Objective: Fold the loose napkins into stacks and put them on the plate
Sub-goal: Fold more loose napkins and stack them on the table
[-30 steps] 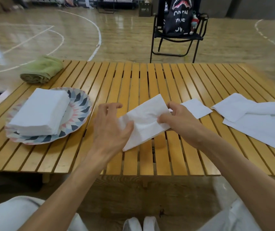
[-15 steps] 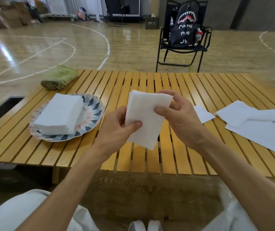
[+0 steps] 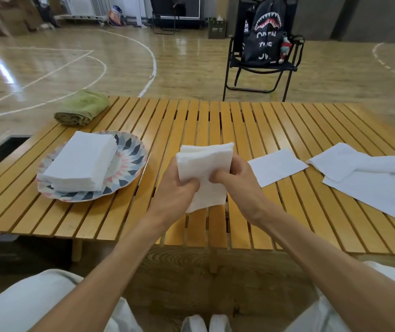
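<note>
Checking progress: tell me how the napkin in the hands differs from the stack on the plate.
The held napkin is a single thin folded piece, pinched upright above the table by the left hand and right hand. The stack is many layers thick, lies flat on the plate, and nothing touches it. Both are white and roughly rectangular.

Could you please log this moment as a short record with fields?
left hand: grips the folded napkin above the table
right hand: grips the same napkin, opposite side
plate: patterned, on the left, holds the napkin stack
loose napkins: on the slatted table, to the right
single napkin: flat, near the right hand
green towel: rolled, beyond the plate
</note>
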